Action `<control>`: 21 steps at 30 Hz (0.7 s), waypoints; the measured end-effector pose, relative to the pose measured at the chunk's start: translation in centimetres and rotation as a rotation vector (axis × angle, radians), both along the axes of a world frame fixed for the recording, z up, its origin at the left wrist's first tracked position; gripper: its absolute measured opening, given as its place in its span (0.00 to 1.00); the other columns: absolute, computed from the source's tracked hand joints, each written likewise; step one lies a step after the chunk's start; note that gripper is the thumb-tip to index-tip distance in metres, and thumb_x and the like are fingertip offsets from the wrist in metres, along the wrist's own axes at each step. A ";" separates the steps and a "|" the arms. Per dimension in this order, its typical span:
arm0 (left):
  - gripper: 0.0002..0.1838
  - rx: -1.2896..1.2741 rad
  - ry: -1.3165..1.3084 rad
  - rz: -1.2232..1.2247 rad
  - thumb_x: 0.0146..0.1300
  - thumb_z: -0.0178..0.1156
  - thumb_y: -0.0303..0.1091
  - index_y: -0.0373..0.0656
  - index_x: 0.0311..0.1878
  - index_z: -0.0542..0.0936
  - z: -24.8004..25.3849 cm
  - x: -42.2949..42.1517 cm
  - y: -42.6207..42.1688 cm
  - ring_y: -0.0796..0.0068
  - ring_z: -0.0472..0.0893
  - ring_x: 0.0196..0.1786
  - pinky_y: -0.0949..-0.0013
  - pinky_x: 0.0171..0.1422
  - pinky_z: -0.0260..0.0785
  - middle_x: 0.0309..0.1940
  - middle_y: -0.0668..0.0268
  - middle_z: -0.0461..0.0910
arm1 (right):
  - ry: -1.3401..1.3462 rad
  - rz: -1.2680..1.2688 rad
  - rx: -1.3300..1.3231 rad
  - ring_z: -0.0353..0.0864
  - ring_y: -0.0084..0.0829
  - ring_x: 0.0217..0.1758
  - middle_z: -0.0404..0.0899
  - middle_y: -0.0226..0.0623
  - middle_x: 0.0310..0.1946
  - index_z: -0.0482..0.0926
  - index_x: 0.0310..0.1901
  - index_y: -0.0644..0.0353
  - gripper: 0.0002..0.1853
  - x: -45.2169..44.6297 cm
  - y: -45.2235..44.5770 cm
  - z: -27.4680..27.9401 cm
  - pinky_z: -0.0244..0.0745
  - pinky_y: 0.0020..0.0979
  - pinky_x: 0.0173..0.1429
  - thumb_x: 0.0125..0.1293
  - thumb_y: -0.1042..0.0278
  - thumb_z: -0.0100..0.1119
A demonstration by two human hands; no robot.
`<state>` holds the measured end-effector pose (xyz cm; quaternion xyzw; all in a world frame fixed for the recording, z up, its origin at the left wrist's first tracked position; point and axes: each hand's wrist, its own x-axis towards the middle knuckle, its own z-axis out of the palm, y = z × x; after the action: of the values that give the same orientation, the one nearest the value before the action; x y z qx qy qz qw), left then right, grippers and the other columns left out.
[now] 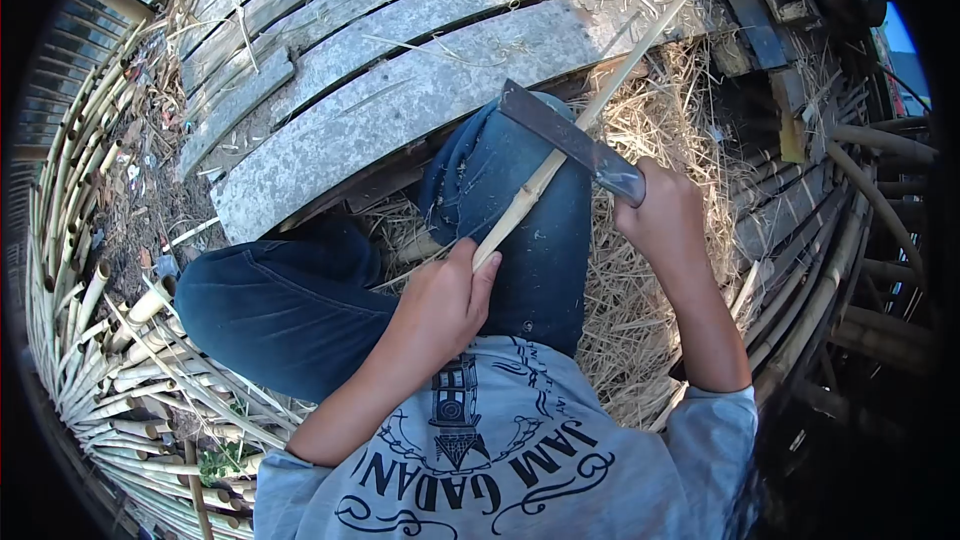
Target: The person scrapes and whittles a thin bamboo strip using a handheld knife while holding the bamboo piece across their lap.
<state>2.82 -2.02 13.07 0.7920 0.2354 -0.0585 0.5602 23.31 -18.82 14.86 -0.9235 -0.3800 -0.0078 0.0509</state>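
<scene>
My left hand (440,292) is closed around the near end of a split bamboo strip (524,202). The pale strip slants up and right across my thigh, its far end beyond my knee. In my right hand (664,208) is the handle of a machete (562,134), gripped at the metal collar. The broad dark blade points up and left and lies across the strip over my knee. Whether its edge bites into the bamboo I cannot tell. A node shows on the strip between the blade and my left hand.
Weathered wooden planks (400,70) form a low platform ahead. Curly bamboo shavings (630,290) cover the ground at my right leg. Bundled bamboo poles (130,410) are stacked along the left. More poles (830,270) and dark boards stand at the right.
</scene>
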 end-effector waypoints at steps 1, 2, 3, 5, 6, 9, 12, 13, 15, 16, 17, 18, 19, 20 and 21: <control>0.17 0.026 -0.009 0.001 0.75 0.51 0.39 0.32 0.35 0.72 -0.1 -0.2 0.0 0.35 0.77 0.25 0.43 0.31 0.68 0.18 0.41 0.74 | 0.027 0.052 -0.048 0.82 0.46 0.23 0.81 0.46 0.21 0.77 0.28 0.61 0.06 -1.0 0.2 0.9 0.79 0.43 0.31 0.47 0.72 0.64; 0.18 0.044 -0.012 -0.005 0.76 0.51 0.39 0.32 0.35 0.72 -0.2 -0.3 -0.2 0.35 0.77 0.25 0.43 0.31 0.68 0.17 0.41 0.74 | 0.028 0.046 -0.049 0.82 0.46 0.23 0.81 0.46 0.21 0.77 0.28 0.61 0.06 0.7 0.0 0.4 0.79 0.43 0.31 0.47 0.72 0.64; 0.18 0.019 0.030 -0.003 0.76 0.51 0.39 0.31 0.35 0.72 -0.1 -0.2 -0.2 0.35 0.78 0.25 0.43 0.30 0.68 0.17 0.41 0.75 | 0.029 -0.021 -0.025 0.83 0.47 0.24 0.81 0.47 0.22 0.77 0.29 0.61 0.07 3.3 -0.9 -0.7 0.79 0.43 0.32 0.47 0.71 0.64; 0.18 0.030 0.031 -0.041 0.75 0.51 0.39 0.31 0.35 0.72 0.6 0.3 -0.5 0.35 0.78 0.25 0.43 0.30 0.68 0.18 0.41 0.75 | -0.071 -0.030 0.051 0.83 0.48 0.24 0.81 0.47 0.21 0.78 0.29 0.62 0.08 5.6 -2.5 -2.2 0.79 0.43 0.33 0.47 0.70 0.65; 0.17 0.064 0.008 -0.030 0.75 0.51 0.39 0.32 0.36 0.71 0.9 0.9 -0.2 0.35 0.78 0.25 0.43 0.30 0.69 0.18 0.41 0.75 | -0.084 -0.008 0.058 0.83 0.48 0.24 0.81 0.47 0.21 0.78 0.29 0.62 0.08 5.2 -1.8 -1.7 0.79 0.43 0.33 0.47 0.70 0.65; 0.18 0.076 -0.029 0.003 0.76 0.51 0.39 0.32 0.36 0.71 -0.1 0.3 -0.1 0.36 0.78 0.25 0.43 0.30 0.68 0.18 0.42 0.75 | 0.001 0.100 0.037 0.83 0.46 0.23 0.80 0.47 0.20 0.78 0.27 0.62 0.07 -0.2 0.2 0.4 0.78 0.42 0.32 0.48 0.71 0.65; 0.18 0.068 0.003 -0.038 0.76 0.50 0.39 0.31 0.36 0.72 0.4 0.2 -0.2 0.35 0.78 0.25 0.44 0.30 0.68 0.18 0.42 0.75 | -0.024 -0.065 0.024 0.84 0.47 0.25 0.81 0.47 0.20 0.78 0.30 0.62 0.09 4.2 -0.8 -0.8 0.80 0.42 0.33 0.48 0.69 0.65; 0.17 0.040 0.031 -0.050 0.76 0.49 0.39 0.32 0.38 0.72 0.8 0.5 -0.1 0.35 0.77 0.27 0.46 0.31 0.67 0.19 0.43 0.74 | -0.144 -0.062 0.053 0.84 0.46 0.24 0.80 0.46 0.20 0.78 0.30 0.61 0.08 6.0 -1.0 -0.8 0.79 0.42 0.33 0.48 0.69 0.64; 0.16 -0.011 -0.009 -0.019 0.77 0.48 0.38 0.32 0.40 0.72 0.0 0.5 0.0 0.35 0.77 0.29 0.49 0.32 0.65 0.19 0.44 0.73 | -0.098 -0.023 0.070 0.84 0.45 0.24 0.80 0.45 0.20 0.77 0.29 0.60 0.08 4.5 -0.2 -0.8 0.79 0.42 0.33 0.48 0.69 0.64; 0.16 -0.003 -0.009 -0.015 0.77 0.48 0.38 0.32 0.40 0.72 0.1 0.2 0.1 0.35 0.77 0.29 0.49 0.32 0.65 0.19 0.44 0.73 | -0.046 0.005 0.070 0.84 0.45 0.24 0.80 0.45 0.19 0.77 0.27 0.60 0.07 3.1 0.3 -0.5 0.78 0.42 0.32 0.49 0.69 0.64; 0.16 -0.003 0.013 -0.028 0.77 0.48 0.38 0.32 0.40 0.72 0.2 0.1 0.2 0.35 0.77 0.28 0.49 0.31 0.65 0.19 0.44 0.73 | -0.005 0.094 0.012 0.84 0.44 0.24 0.81 0.45 0.21 0.76 0.26 0.59 0.06 1.5 0.8 0.0 0.78 0.43 0.32 0.49 0.69 0.63; 0.16 -0.007 0.036 -0.045 0.77 0.48 0.38 0.31 0.40 0.72 0.1 0.3 0.3 0.35 0.77 0.28 0.49 0.31 0.65 0.19 0.44 0.72 | -0.009 0.084 0.015 0.84 0.44 0.24 0.81 0.45 0.21 0.76 0.26 0.59 0.06 2.4 0.8 -0.1 0.78 0.43 0.32 0.49 0.69 0.63; 0.16 0.019 0.050 -0.048 0.77 0.48 0.38 0.31 0.40 0.71 0.0 0.2 0.2 0.35 0.77 0.27 0.49 0.30 0.65 0.18 0.44 0.73 | -0.034 0.054 0.047 0.84 0.45 0.24 0.81 0.45 0.21 0.76 0.26 0.59 0.06 3.7 0.7 -0.4 0.78 0.43 0.33 0.49 0.68 0.63; 0.16 0.003 0.064 -0.063 0.77 0.48 0.38 0.31 0.40 0.71 0.4 0.0 0.0 0.35 0.77 0.27 0.49 0.30 0.65 0.18 0.44 0.73 | -0.050 0.024 0.070 0.84 0.45 0.24 0.81 0.45 0.21 0.77 0.26 0.59 0.06 5.1 0.1 -0.8 0.79 0.43 0.33 0.50 0.68 0.63; 0.16 0.030 0.059 -0.066 0.76 0.49 0.38 0.31 0.38 0.71 1.2 0.4 0.0 0.35 0.77 0.27 0.46 0.31 0.66 0.18 0.42 0.74 | -0.181 -0.094 0.091 0.83 0.46 0.23 0.80 0.46 0.19 0.77 0.26 0.59 0.06 7.1 0.1 -1.1 0.78 0.43 0.32 0.48 0.69 0.63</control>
<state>3.25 -1.97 14.25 0.8055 0.2266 -0.0968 0.5389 30.44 -18.76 13.75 -0.9326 -0.3386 -0.1108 0.0580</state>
